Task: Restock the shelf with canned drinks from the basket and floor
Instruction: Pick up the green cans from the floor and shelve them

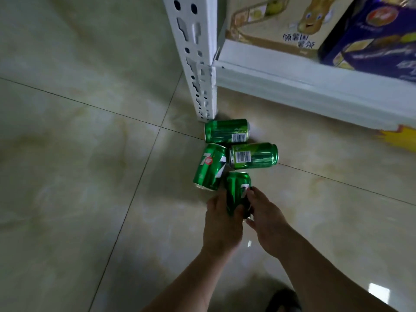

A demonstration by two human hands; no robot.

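A: Hands?
B: Left hand point(221, 224) and right hand point(267, 224) both clasp one green can point(238, 190), fingers wrapped around it.
A: Where?
B: On the floor point(90, 154) beside three other cans point(227, 131) lying by the shelf post point(198, 64).

Floor point(78, 176) open left; shelf post point(198, 64) blocks behind cans point(227, 131).

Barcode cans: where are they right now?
Head view, both lying on the floor: one at the shelf post's foot, the other just right of the logo can.
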